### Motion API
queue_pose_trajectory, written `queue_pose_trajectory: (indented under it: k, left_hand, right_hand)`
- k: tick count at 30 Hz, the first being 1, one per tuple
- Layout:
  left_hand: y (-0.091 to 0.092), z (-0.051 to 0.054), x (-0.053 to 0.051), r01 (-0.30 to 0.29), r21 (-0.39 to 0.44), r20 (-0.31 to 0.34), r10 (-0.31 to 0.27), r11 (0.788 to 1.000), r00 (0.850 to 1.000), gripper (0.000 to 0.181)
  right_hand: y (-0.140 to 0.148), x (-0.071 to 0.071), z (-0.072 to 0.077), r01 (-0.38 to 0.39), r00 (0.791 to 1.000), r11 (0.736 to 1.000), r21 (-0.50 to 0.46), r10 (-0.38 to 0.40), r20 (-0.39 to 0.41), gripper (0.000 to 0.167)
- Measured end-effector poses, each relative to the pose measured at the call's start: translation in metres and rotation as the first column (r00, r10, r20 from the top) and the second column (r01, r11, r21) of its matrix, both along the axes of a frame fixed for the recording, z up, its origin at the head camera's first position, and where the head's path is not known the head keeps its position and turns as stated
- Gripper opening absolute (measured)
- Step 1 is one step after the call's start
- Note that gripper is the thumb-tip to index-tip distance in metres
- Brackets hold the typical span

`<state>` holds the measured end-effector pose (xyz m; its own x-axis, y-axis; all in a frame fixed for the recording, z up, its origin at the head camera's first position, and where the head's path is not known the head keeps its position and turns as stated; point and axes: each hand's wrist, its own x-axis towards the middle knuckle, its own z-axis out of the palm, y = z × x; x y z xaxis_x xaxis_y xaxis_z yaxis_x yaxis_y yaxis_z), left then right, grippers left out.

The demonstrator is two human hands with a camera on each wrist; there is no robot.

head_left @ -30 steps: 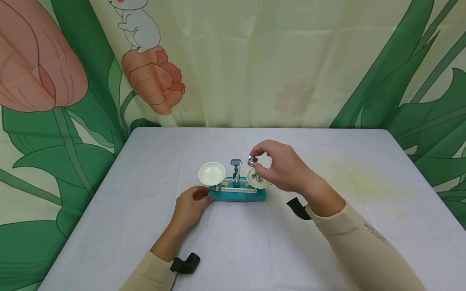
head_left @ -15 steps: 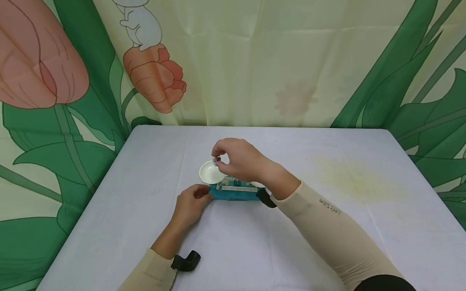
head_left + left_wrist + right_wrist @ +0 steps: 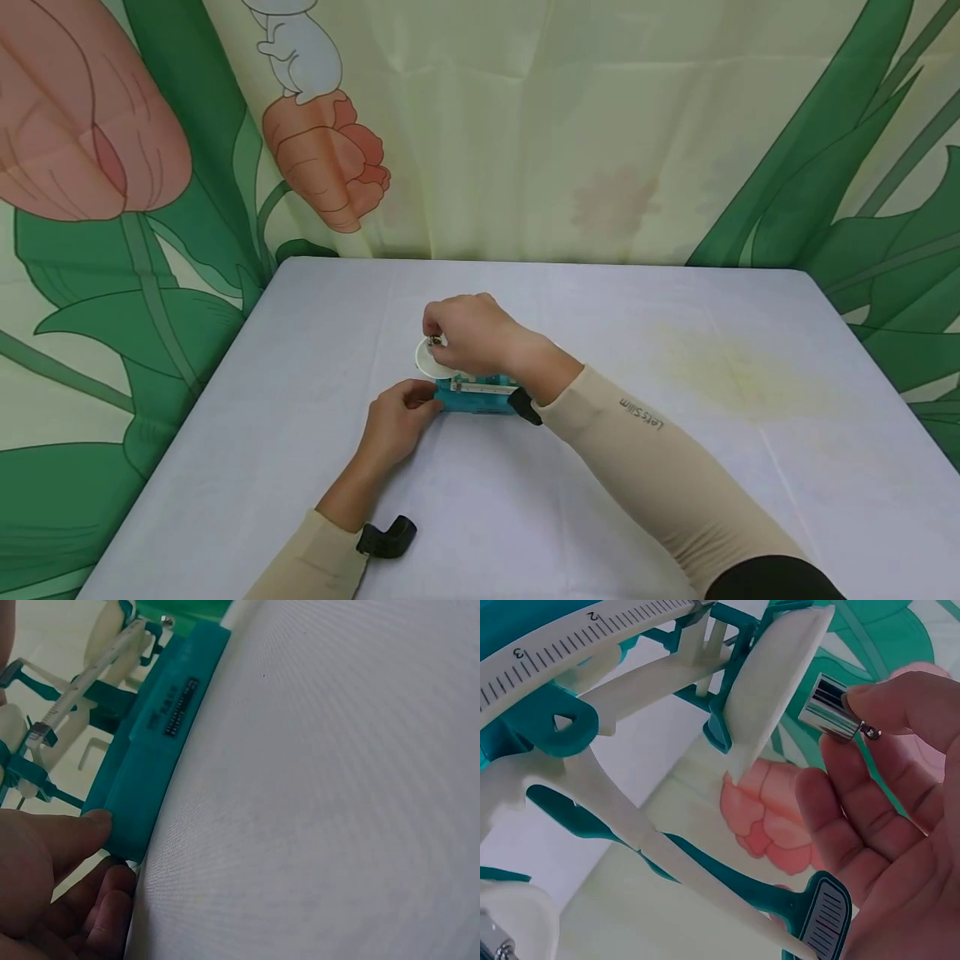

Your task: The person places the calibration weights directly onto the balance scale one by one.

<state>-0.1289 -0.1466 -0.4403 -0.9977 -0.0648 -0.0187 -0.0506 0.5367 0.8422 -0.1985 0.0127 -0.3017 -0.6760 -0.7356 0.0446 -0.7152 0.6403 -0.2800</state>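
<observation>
A small turquoise balance scale (image 3: pixel 476 402) with white pans stands on the table. My left hand (image 3: pixel 396 423) grips the left end of its base, thumb (image 3: pixel 82 829) on the corner and fingers curled beside it. My right hand (image 3: pixel 480 337) pinches a shiny metal weight (image 3: pixel 831 709) by its side between thumb and fingers. The weight is over the left pan (image 3: pixel 430 361), with a gap between them in the right wrist view. Metal weights (image 3: pixel 496 941) sit in the other pan (image 3: pixel 536 915); my right hand and arm hide that pan in the head view.
A white cloth covers the table (image 3: pixel 637 483). Behind it hangs a printed curtain (image 3: pixel 487 125) with plants, a carrot and a rabbit. The scale's pointer and its small dial plate (image 3: pixel 821 915) stand up beside my right hand.
My right hand has carried the weight left from over the right pan to over the left pan, then slightly lower. The left hand has stayed on the base.
</observation>
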Motion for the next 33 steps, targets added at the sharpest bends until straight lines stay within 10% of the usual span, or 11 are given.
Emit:
queue_pose_trajectory:
  k: [12,33]
  left_hand:
    - [0.000,-0.001,0.000,-0.003,0.006,-0.004,0.003,1.000,1.000,0.027]
    - [0.000,-0.002,-0.001,-0.002,0.001,-0.001,0.002,1.000,1.000,0.028]
  right_hand:
    - [-0.003,0.001,-0.003,0.020,1.000,0.996,0.086,-0.020,-0.001,0.017]
    - [0.026,0.006,0.006,0.052,0.996,0.996,-0.070,-0.047,0.074,0.023]
